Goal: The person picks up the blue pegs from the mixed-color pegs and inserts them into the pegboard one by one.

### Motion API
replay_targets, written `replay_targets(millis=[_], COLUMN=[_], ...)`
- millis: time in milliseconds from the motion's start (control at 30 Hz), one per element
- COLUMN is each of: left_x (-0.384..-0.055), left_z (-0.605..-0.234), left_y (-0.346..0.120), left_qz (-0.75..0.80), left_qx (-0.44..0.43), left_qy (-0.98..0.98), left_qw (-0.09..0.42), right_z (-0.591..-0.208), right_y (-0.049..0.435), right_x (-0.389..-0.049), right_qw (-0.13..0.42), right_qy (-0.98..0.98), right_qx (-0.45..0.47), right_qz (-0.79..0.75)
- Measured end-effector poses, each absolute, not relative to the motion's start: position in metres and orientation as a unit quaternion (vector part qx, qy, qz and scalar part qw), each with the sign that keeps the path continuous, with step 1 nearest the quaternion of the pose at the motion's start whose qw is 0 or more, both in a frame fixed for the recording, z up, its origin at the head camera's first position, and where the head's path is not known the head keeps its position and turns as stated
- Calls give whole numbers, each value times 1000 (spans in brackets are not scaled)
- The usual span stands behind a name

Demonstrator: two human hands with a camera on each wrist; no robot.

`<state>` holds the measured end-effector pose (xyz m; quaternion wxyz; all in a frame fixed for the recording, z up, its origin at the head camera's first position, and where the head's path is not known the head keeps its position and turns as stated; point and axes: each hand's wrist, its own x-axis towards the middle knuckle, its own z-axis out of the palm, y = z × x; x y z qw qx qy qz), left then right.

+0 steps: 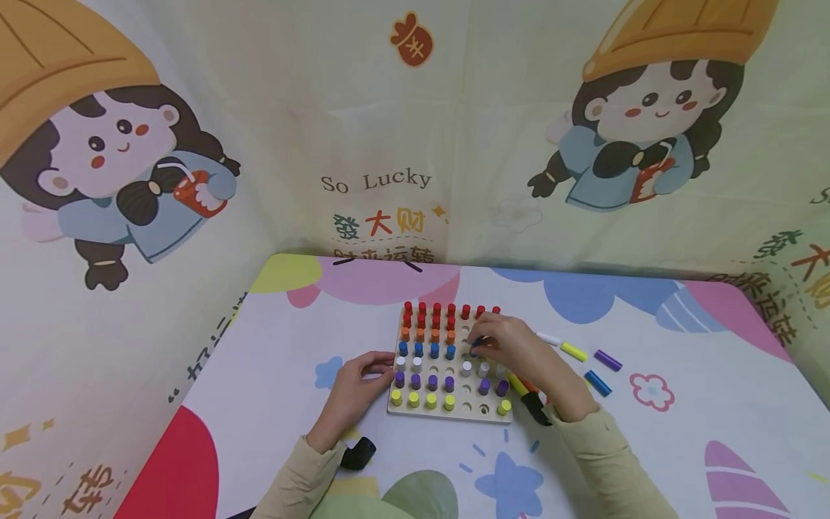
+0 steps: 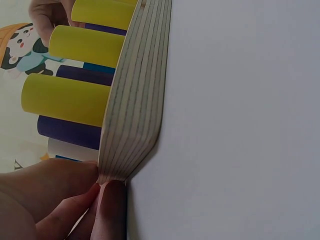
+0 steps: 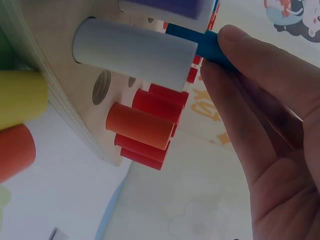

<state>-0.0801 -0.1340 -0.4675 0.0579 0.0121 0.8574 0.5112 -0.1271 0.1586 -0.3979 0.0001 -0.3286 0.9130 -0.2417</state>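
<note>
A wooden pegboard stands on the table, with rows of red, orange, blue, white, purple and yellow pegs upright in it and several bare holes toward its right side. My left hand holds the board's left edge; in the left wrist view the thumb lies against the upper rim, with a finger on the side below. Above the board, my right hand pinches a blue peg between thumb and fingertips. Whether its lower end is inside a hole is hidden behind a white peg.
Right of the board lie loose pegs: a white one, a yellow one, a purple one and a blue one. Another yellow peg lies under the right forearm. Printed cloth walls rise behind the table.
</note>
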Motion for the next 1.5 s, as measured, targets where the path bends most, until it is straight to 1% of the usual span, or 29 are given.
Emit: replay_targets(millis=[200,400,600,800,1267,1500], left_x=[-80,-81,-80,-80,-80,-80], left_z=[-467,-466,-466,-465,-466,-466], left_y=[-133,-132,-132,-132,-133,-133], left_qz=[514,518,516,512,506,509], left_qx=[9,3,9,6,11,7], left_qy=[856,853,855,857,861,859], left_qw=[57,60,60,58,56,57], right_z=[-398,-399,-401,-401,-401,-402], right_y=[156,154,152,150,147,147], right_x=[-128,-130,-132,-132,-136,-138], right_qw=[5,21,22,29,33,18], right_qy=[914,916,912,914,911,905], right_qx=[-333,-332,-347,-342,-353,-363], right_qz=[-231,-222,-218,-217,-212,-221])
